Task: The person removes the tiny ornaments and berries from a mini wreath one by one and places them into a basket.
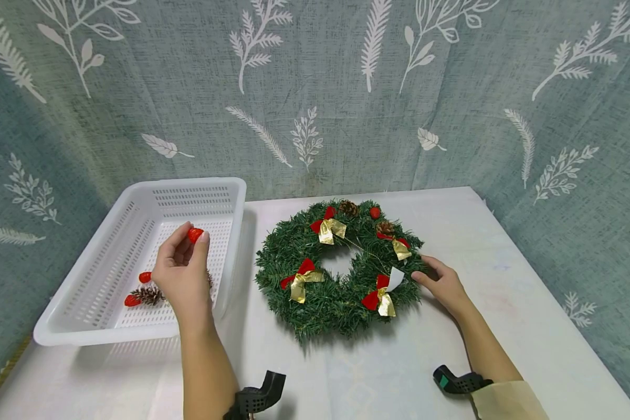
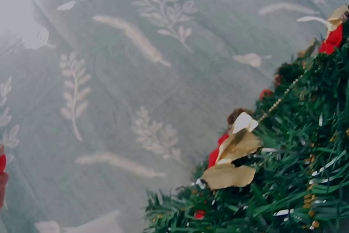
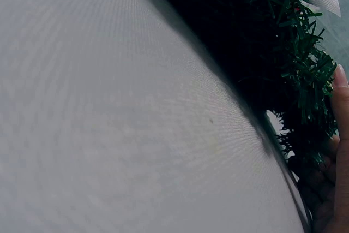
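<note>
My left hand (image 1: 182,279) is raised over the white basket and pinches a small red berry ornament (image 1: 195,234) between thumb and fingers. At the left edge of the left wrist view only a sliver of that hand shows. A green wreath (image 1: 289,245) lies flat on the table, decorated with red and gold bows (image 1: 305,280), pine cones (image 1: 349,207) and a red berry (image 1: 375,213). My right hand (image 1: 446,287) grips the wreath's right edge, thumb on top. In the right wrist view its fingers (image 3: 341,107) are against the green needles, partly hidden.
The white plastic basket (image 1: 236,233) stands left of the wreath. Inside it lie a pine cone (image 1: 148,295) and red berries (image 1: 144,277), partly hidden by my left hand. A patterned grey-green curtain (image 1: 315,116) hangs behind the white-covered table (image 1: 504,280).
</note>
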{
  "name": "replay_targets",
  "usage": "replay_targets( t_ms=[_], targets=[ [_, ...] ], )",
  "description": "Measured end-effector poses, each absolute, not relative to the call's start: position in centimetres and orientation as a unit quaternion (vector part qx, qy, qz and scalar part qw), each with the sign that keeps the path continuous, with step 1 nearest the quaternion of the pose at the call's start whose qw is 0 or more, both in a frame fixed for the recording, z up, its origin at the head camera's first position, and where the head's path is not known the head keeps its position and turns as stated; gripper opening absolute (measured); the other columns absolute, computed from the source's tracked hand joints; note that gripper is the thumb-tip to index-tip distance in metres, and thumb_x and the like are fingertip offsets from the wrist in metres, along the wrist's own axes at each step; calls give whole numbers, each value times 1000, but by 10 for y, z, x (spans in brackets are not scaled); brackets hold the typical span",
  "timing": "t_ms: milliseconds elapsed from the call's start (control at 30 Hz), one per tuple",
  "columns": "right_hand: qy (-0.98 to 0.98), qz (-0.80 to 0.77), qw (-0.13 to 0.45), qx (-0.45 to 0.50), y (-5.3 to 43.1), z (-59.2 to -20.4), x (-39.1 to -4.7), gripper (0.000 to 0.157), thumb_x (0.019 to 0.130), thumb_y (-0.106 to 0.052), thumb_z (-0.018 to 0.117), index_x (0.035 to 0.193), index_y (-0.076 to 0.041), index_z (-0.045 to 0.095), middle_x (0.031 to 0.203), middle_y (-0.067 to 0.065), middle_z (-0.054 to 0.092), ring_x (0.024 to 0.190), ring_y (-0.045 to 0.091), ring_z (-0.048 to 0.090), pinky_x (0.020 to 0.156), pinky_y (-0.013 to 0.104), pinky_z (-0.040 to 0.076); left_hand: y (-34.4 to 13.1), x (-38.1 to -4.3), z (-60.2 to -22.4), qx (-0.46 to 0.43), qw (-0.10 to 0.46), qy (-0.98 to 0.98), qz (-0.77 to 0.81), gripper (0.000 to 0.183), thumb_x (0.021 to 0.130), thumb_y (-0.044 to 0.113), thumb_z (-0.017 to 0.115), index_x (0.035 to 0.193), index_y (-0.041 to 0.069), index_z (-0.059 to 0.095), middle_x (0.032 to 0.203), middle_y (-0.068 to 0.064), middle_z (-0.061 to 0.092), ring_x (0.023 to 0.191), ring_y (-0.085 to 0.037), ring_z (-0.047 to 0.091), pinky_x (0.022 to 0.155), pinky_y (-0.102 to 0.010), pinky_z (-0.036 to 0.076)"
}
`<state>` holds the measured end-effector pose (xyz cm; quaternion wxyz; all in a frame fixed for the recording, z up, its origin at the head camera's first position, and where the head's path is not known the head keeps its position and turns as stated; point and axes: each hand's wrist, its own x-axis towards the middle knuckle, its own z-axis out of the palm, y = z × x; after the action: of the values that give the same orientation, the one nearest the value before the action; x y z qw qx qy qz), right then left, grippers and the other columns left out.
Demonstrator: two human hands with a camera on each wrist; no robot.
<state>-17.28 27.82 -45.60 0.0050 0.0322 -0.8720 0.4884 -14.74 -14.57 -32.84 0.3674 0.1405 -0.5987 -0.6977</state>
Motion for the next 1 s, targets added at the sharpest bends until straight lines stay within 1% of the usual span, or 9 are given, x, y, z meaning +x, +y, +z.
replay_targets(
  t_ms=[133,267,367,633,833,1000],
  targets=[
    [-874,484,5,35,278,-455,-172,59,93,-19,61,141,6,37,143,30,37,130,43,39,105,52,36,-152,-149,-332,153,369,-577,-712,34,80,4,74,113,1,67,102,-2,64,95,-15,59,88,-19,47],
    [-876,482,7,38,278,-455,-172,59,93,-22,60,140,5,38,142,30,38,129,44,40,104,53,36,-160,-151,-335,167,383,-569,-708,34,79,1,73,112,-2,67,97,-1,65,91,-14,60,84,-19,48],
    [-875,482,11,39,277,-454,-172,57,93,-22,61,140,4,40,140,29,41,128,43,42,104,53,37,-165,-153,-337,179,389,-572,-700,33,79,1,73,112,-2,67,96,0,65,89,-14,60,83,-18,48],
    [-876,480,8,41,277,-455,-172,59,93,-22,61,140,6,39,140,31,40,128,44,41,103,52,37,-169,-153,-342,188,378,-576,-700,34,79,1,73,112,-1,67,98,-1,64,91,-14,59,85,-18,48],
    [-875,482,10,39,277,-454,-171,58,93,-23,61,139,5,40,140,30,41,128,43,42,104,53,37,-170,-152,-340,209,362,-608,-675,32,81,6,73,113,7,68,110,-3,63,101,-12,57,92,-23,43],
    [-877,478,15,41,277,-455,-171,57,93,-25,61,138,5,42,139,29,42,127,43,43,104,53,37,-169,-152,-339,201,368,-617,-666,34,81,7,74,114,7,67,114,-5,64,107,-14,57,97,-26,42]
  ],
)
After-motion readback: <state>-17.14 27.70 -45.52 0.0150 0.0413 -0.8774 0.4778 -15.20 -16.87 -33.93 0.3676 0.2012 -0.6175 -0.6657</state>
